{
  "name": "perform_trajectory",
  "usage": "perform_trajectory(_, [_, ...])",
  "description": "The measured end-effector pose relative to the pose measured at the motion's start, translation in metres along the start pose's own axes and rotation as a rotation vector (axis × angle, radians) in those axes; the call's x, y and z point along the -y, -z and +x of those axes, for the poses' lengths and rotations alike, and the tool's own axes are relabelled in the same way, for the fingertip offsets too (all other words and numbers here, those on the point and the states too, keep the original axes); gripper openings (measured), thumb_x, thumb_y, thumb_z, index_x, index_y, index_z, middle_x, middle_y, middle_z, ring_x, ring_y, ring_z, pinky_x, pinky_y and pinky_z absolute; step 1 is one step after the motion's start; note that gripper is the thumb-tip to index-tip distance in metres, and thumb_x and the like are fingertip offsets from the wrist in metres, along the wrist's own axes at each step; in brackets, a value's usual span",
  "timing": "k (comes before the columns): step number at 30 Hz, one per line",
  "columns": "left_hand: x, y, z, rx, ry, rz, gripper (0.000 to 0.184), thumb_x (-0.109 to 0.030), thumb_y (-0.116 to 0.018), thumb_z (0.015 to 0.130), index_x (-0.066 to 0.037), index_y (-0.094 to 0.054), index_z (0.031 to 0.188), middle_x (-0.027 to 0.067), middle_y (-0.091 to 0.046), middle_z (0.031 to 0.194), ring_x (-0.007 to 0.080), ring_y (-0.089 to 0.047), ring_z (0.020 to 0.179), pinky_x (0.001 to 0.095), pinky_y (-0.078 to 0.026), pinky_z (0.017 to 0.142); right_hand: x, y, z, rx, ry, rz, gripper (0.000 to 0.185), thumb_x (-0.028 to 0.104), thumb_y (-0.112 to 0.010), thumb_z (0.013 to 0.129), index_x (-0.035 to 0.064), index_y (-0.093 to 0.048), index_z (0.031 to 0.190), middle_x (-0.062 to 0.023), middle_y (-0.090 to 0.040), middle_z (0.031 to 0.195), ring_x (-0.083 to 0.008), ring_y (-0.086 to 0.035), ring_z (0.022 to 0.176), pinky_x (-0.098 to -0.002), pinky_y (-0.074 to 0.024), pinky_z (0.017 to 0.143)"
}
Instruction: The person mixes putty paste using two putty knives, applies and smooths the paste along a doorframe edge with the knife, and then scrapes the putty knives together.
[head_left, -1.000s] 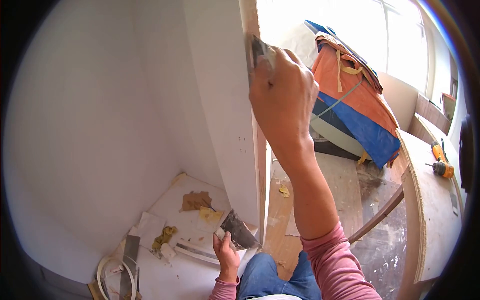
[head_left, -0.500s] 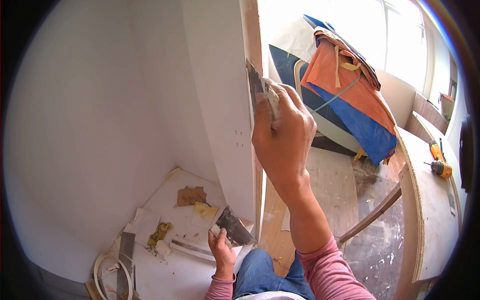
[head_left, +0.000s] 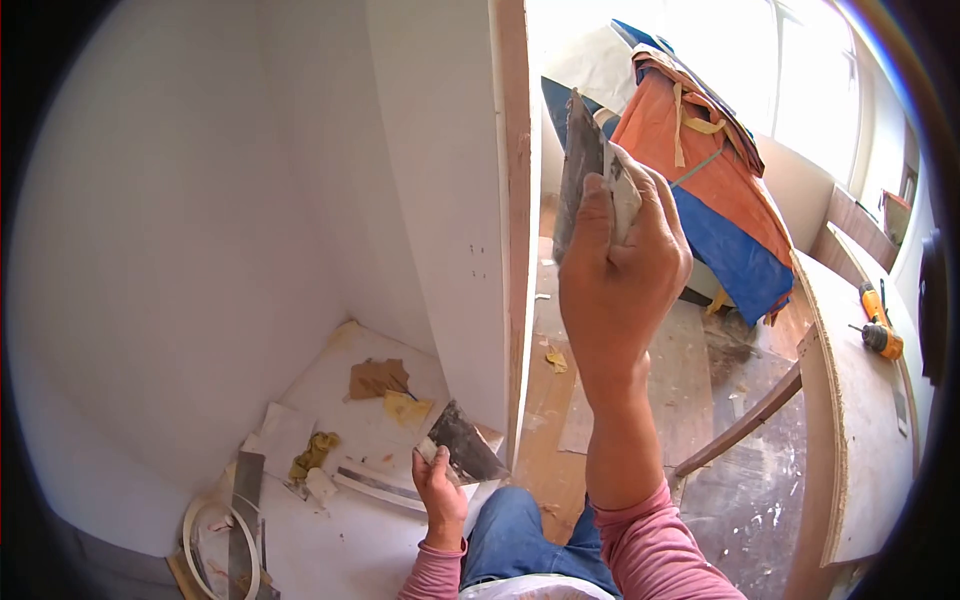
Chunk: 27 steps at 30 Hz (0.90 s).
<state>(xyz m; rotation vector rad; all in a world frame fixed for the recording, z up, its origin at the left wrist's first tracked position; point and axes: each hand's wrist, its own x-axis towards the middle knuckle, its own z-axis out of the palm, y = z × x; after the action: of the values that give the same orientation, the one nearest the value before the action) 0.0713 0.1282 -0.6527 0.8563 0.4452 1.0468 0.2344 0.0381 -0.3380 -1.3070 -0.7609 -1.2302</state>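
My right hand (head_left: 630, 225) is closed round the pale handle of a putty knife (head_left: 582, 172), raised at the upper middle. Its wide, stained blade stands apart from the wall edge (head_left: 514, 200), to the right of it. Lower down, my left hand (head_left: 440, 490) grips a second putty knife (head_left: 468, 445) by its handle, with the broad dark blade tilted up beside the foot of the white panel (head_left: 440, 200). Several small dark marks (head_left: 478, 262) show on that panel.
On the white surface at lower left lie brown scraps (head_left: 378, 379), a crumpled yellowish cloth (head_left: 315, 455), grey strips (head_left: 245, 490) and a white ring (head_left: 190, 540). An orange and blue tarp bundle (head_left: 690, 160) leans beyond. A cordless drill (head_left: 880, 335) rests on the curved board (head_left: 850, 440) at right.
My right hand has moved right with its putty knife, away from the wall edge. My left hand and its putty knife have shifted only slightly.
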Motion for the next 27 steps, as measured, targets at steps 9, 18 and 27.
perform_trajectory(9, [-0.005,-0.008,-0.003,0.013,0.013,0.016,0.022,-0.008,-0.056,0.101,-0.004,-0.059,0.122,0.0049,-0.065,0.118,0.0163,-0.062,0.107,0.0319,-0.049,0.097,-0.024,0.004,-0.023,0.279,-0.212,0.211,0.024,0.011,-0.064,0.094,-0.0055,-0.071,0.109,-0.0206,-0.071,0.092,-0.0350,-0.070,0.076,-0.0395,-0.0531,0.072])
perform_trajectory(18, [-0.005,-0.013,-0.004,0.020,-0.004,-0.043,0.024,-0.008,-0.057,0.101,-0.004,-0.059,0.125,0.0050,-0.065,0.121,0.0166,-0.063,0.110,0.0327,-0.049,0.098,-0.018,-0.011,-0.021,0.107,0.041,-0.015,0.023,0.008,-0.062,0.095,-0.0019,-0.071,0.113,-0.0185,-0.072,0.104,-0.0366,-0.072,0.086,-0.0409,-0.0565,0.075])
perform_trajectory(27, [-0.011,-0.025,-0.002,0.105,0.046,-0.087,0.024,-0.011,-0.058,0.103,-0.005,-0.058,0.125,0.0045,-0.066,0.119,0.0157,-0.063,0.108,0.0317,-0.050,0.097,-0.039,0.017,-0.035,0.249,-0.336,0.290,0.023,0.014,-0.070,0.094,-0.0046,-0.071,0.107,-0.0118,-0.070,0.081,-0.0177,-0.063,0.067,-0.0305,-0.0491,0.062])
